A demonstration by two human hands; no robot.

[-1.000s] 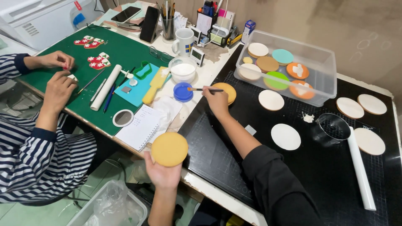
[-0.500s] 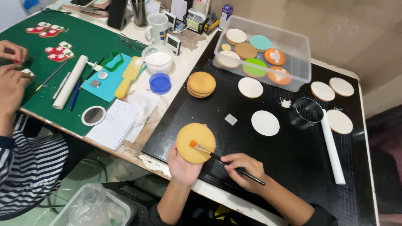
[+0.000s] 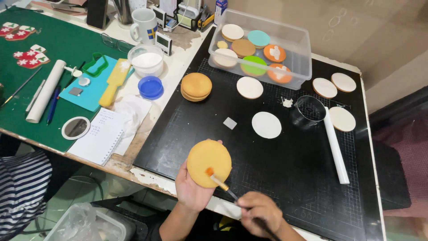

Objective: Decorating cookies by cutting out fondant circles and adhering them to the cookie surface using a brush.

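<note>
The round cookie (image 3: 209,163) hid most of the left hand (image 3: 191,189); at seven o'clock, the frame edge cut off a plastic bin (image 3: 84,225) and striped sleeve (image 3: 20,196).

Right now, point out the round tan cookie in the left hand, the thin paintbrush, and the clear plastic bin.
round tan cookie (image 3: 209,163), head view, middle of its face.
thin paintbrush (image 3: 220,183), head view, handle just behind the bristles.
clear plastic bin (image 3: 261,79), head view, front wall.

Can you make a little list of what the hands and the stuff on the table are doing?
left hand: holds a round cookie flat
right hand: holds a brush, tip on the cookie
mat: black, under the hands
cookie stack: at the mat's far left edge
box: clear, with coloured discs inside
roller: white, right on the mat
</note>
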